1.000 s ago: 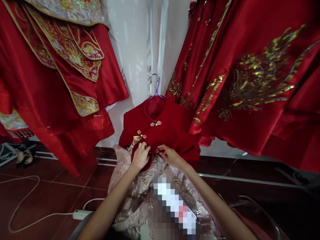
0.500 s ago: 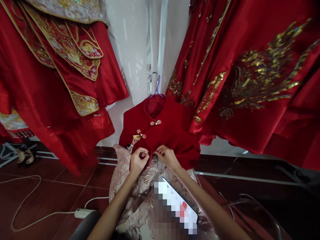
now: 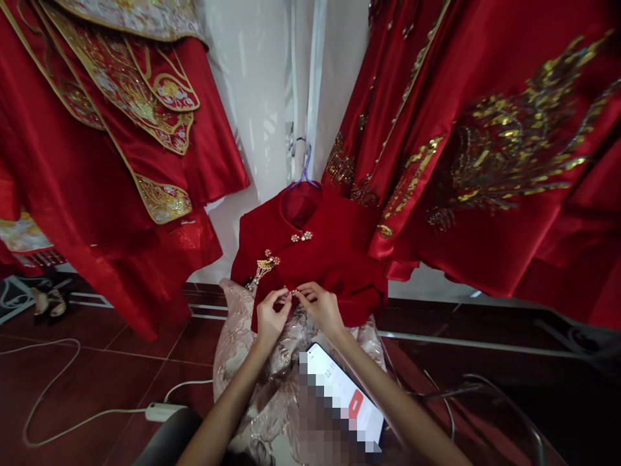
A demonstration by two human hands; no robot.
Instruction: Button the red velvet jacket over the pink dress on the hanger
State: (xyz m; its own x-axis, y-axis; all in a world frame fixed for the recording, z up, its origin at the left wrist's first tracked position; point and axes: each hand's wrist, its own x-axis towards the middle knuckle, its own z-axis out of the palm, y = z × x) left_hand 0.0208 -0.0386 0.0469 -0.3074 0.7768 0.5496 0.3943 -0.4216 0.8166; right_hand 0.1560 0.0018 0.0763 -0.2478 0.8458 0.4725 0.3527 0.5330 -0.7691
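Note:
A short red jacket (image 3: 334,246) hangs on a purple hanger (image 3: 305,169), its lower front spread over a pale pink brocade garment (image 3: 228,336). Flower-shaped beaded clasps (image 3: 301,237) sit at its collar and chest, and a gold fan brooch with bead strands (image 3: 264,266) hangs by the chest one. At the front hem, my left hand (image 3: 270,320) and my right hand (image 3: 321,309) meet fingertip to fingertip, both closed in a pinch. Between them shows a small beaded clasp (image 3: 292,292), partly hidden by the fingers; whether its halves are joined I cannot tell.
A lit phone (image 3: 347,395) lies below my hands, partly pixelated. Embroidered red garments (image 3: 204,142) hang at left, sequined ones (image 3: 509,246) at right. On the tiled floor are a white power strip (image 3: 162,411) with its cable and a pair of shoes (image 3: 51,304).
My right hand has moved left and slightly up, bringing its pinched fingertips against those of my left hand. The jacket's front edges have come together between them.

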